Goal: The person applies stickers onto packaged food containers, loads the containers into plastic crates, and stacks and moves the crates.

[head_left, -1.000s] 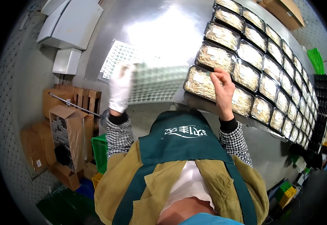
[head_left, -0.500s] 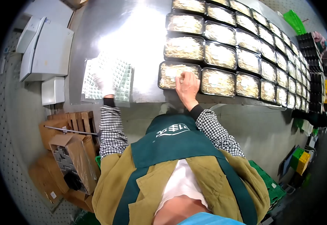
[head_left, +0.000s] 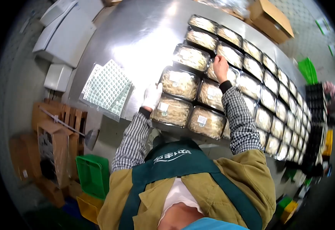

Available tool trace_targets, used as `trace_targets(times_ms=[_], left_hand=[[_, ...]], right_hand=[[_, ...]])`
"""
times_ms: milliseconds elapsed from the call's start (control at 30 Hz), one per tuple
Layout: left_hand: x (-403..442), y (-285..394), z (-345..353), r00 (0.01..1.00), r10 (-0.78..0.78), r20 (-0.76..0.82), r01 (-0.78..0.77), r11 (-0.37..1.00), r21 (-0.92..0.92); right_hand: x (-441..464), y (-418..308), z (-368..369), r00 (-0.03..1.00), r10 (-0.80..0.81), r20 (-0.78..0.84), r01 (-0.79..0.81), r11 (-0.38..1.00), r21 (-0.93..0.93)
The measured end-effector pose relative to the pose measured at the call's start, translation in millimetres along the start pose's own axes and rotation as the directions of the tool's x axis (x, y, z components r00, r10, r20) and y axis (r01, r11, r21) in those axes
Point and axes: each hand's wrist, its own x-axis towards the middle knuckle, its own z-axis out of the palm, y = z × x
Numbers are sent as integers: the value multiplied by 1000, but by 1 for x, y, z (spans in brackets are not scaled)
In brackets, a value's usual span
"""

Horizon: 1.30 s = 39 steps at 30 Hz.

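My left hand (head_left: 151,96), in a white glove, is at the left edge of the front trays, beside a clear-lidded black tray (head_left: 179,83) of pale, thin strands. Its fingers look stretched out, though glare washes them out. My bare right hand (head_left: 221,68) is over another tray (head_left: 212,73) in the second column, fingers curled together; anything between them is hidden. Small white labels show on several lids, among them the front-left tray (head_left: 171,111) and its neighbour (head_left: 206,122). Sheets of small green-and-white stickers (head_left: 108,85) lie left of my left hand.
Rows of similar trays (head_left: 268,96) stretch right across the metal table (head_left: 136,28). A cardboard box (head_left: 271,21) stands beyond its far edge. White box-like equipment (head_left: 66,36) is at left. Below are a green crate (head_left: 92,175) and cardboard boxes (head_left: 52,149).
The view has turned and shifted. My left hand has left the sticker sheets for the trays' left edge. My right hand has moved from the front-left tray to one farther back.
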Motion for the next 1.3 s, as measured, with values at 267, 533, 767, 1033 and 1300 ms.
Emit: trace_targets(times_ms=[267,533,767,1033,1300], left_hand=[[-211,47,-84,716,-157,-681,154,986,-65],[-388,51,-39,331,-507,-796,558,785,-269],[-484,42,18,-7,-604,-797,507,685,-524],[-614,73,43,-400,-641,-656,402,520,-753],[-910,55,149,-771,-342,-537,468,269,-842]], right_hand=[[116,128,153,840,-16,543,348,783,-515],[93,40,92,485,-277,830,759,605,-241],[138,-15,91,534,-530,659,837,441,-323],[85,-134,-4,631,-720,289,775,562,-291],[-224,-245,-179,322,-899,298,770,432,470]])
